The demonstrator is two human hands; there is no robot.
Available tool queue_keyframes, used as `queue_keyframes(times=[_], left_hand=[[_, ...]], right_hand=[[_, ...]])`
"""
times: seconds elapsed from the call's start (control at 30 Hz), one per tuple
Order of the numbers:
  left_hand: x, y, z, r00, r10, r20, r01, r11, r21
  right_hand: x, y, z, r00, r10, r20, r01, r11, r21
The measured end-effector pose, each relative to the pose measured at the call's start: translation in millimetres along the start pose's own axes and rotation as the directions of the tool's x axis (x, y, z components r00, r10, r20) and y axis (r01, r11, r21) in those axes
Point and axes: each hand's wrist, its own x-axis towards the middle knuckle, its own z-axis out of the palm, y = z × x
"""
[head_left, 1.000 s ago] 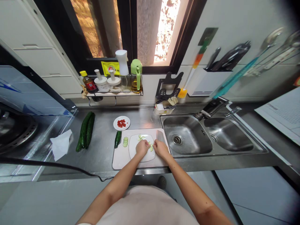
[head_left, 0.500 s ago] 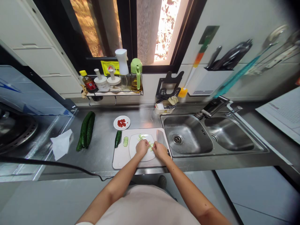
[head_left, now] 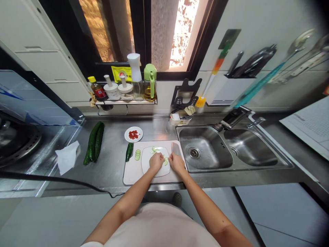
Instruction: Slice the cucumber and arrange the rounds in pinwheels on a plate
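My left hand (head_left: 156, 161) rests on a white plate (head_left: 147, 164) that lies on a pale cutting board (head_left: 131, 173); its fingers pinch pale green cucumber slices (head_left: 166, 160). My right hand (head_left: 176, 162) meets it at the plate's right edge and touches the same slices. More slices (head_left: 154, 150) lie at the plate's far rim, and a small stack of slices (head_left: 137, 155) sits on the board beside a cucumber stub (head_left: 129, 152). A cleaver (head_left: 176, 149) lies flat on the board's right side, just beyond my right hand.
Two whole cucumbers (head_left: 94, 142) and a crumpled paper towel (head_left: 67, 157) lie on the steel counter at left. A small dish of chopped red chilli (head_left: 133, 134) stands behind the board. A double sink (head_left: 226, 151) is at right, a condiment rack (head_left: 125, 99) below the window.
Both hands stay over the plate's right edge, shifting the slices only slightly. The cleaver has not moved.
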Motion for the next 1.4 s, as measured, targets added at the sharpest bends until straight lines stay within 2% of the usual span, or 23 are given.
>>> queue_keyframes(times=[0.3,0.6,0.87,1.07,1.2,1.3,1.4], left_hand=[[-1.6,-4.4,2.5,1.0,0.006,-0.028,-0.006,1.0,-0.008],[-3.9,-3.7,1.0,0.999,0.005,-0.036,-0.006,1.0,-0.014],[-29.7,-10.0,-3.8,0.992,0.041,-0.122,-0.062,0.983,-0.174],[-53.8,-29.3,-11.6,0.98,0.053,-0.194,-0.109,0.951,-0.289],[-60.8,-48.8,-16.8,0.972,0.026,-0.235,-0.105,0.938,-0.331],[-60.2,-68.3,-23.1,0.961,-0.049,-0.272,-0.046,0.942,-0.332],[-56.8,-90.8,-34.1,0.937,-0.165,-0.308,0.065,0.948,-0.311]], right_hand=[[-7.7,1.5,4.6,0.999,-0.051,0.0,0.051,0.999,0.01],[-13.3,-0.2,2.8,0.999,-0.051,-0.01,0.051,0.999,-0.005],[-24.9,-5.0,6.1,0.991,-0.102,-0.085,0.112,0.986,0.124],[-42.1,-11.8,10.4,0.976,-0.183,-0.117,0.206,0.951,0.231],[-58.3,-24.7,9.4,0.966,-0.237,-0.099,0.256,0.927,0.276],[-69.3,-36.8,7.6,0.954,-0.29,-0.073,0.299,0.909,0.289],[-76.2,-47.9,5.0,0.938,-0.344,-0.034,0.34,0.898,0.28]])
